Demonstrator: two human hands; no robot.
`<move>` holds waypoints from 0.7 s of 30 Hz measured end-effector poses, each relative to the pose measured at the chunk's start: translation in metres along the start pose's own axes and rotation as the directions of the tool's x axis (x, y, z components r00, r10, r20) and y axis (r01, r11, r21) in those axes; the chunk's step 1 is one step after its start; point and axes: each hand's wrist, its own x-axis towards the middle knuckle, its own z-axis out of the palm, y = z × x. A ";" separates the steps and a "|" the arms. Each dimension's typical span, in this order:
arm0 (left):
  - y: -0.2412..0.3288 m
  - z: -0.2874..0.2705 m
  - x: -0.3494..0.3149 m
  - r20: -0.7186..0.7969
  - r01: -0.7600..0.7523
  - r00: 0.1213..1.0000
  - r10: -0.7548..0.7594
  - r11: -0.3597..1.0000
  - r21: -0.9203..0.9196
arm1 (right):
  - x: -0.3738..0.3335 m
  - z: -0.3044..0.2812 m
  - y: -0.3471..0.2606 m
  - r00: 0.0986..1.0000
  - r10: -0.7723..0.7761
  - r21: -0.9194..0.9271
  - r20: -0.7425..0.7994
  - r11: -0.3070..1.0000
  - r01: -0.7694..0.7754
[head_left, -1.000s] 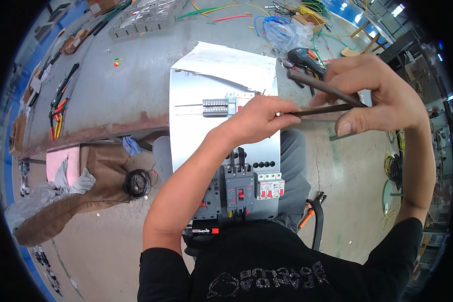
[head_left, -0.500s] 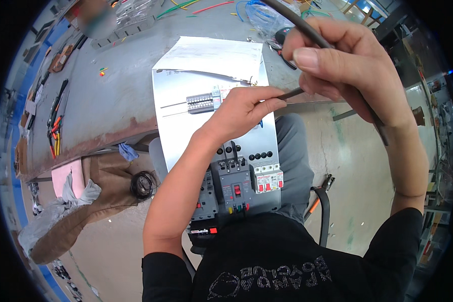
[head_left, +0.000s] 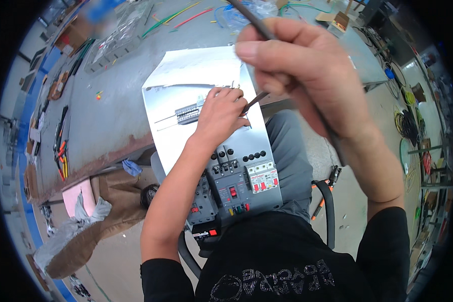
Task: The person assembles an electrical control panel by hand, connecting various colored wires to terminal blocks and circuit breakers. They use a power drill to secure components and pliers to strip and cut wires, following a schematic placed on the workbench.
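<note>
Dark grey flexible strand (head_left: 254, 19) is up toward the right, folks. From the left: grey metal surface (head_left: 131, 90), grey ridged terminal block (head_left: 187, 115) on a white metal panel (head_left: 173, 143), then my left grip (head_left: 220, 113), fingers bent over the panel, can't tell if they're pinching. Then my right grip (head_left: 307, 68) pinches the strand between thumb and fingers.
</note>
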 end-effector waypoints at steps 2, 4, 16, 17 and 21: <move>-0.001 0.002 0.001 -0.023 -0.009 1.000 0.009 1.000 0.006 | -0.003 0.005 -0.003 0.996 0.085 0.051 -0.027 0.995 -0.084; 0.001 -0.001 0.005 0.098 0.048 0.994 -0.049 0.999 0.015 | 0.011 -0.015 -0.006 0.993 0.103 -0.031 0.049 0.994 -0.101; 0.022 -0.013 -0.002 -0.074 0.070 0.995 -0.071 0.997 -0.019 | 0.042 -0.189 0.019 0.746 -0.327 -0.125 -0.581 0.941 0.315; 0.033 -0.016 -0.003 -0.091 0.107 0.990 -0.107 0.994 -0.005 | 0.058 -0.198 0.049 0.713 -0.308 -0.069 -0.630 0.936 0.344; 0.069 -0.004 -0.020 -0.044 0.321 0.946 -0.320 0.947 0.026 | 0.130 -0.219 0.159 0.556 -0.177 0.153 -0.812 0.855 0.496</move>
